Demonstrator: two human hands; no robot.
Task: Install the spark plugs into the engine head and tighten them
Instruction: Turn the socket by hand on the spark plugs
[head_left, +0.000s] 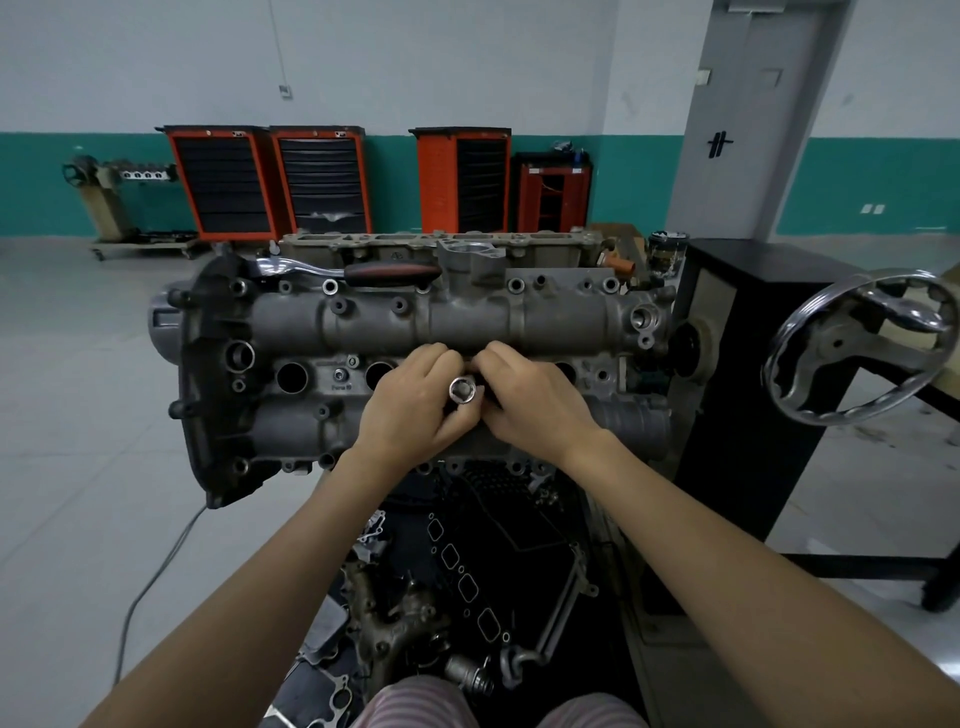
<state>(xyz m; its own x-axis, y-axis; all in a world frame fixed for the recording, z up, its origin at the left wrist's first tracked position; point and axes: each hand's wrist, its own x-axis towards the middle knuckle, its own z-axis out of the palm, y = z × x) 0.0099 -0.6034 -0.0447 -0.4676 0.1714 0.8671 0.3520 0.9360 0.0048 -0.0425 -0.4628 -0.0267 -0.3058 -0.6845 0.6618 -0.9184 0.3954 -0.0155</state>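
Everything here is placed against the engine head, a grey casting mounted on a stand with its row of round plug wells running along its middle. Both hands meet over the third well from the left end of that row. A chrome socket stands upright in that spot, its open square drive end facing up toward the camera. The left hand wraps it from the left side, fingers curled over the far side of the tube and the thumb tucked along its near side. The right hand closes in from the right, its fingers bent and pinching the socket's far right edge, so the tool sits squeezed between the two sets of fingertips. No spark plug itself shows; whether one sits inside the socket cannot be told. Two open wells lie left of the hands in the same row. On the head's far edge rests a ratchet wrench with a red and black grip, lying lengthwise and untouched. To the right of the head is the stand's chrome handwheel. Beyond the head, against the wall, stand orange tool cabinets. Below the head's near edge, loose gaskets and metal parts lie on a dark tray.
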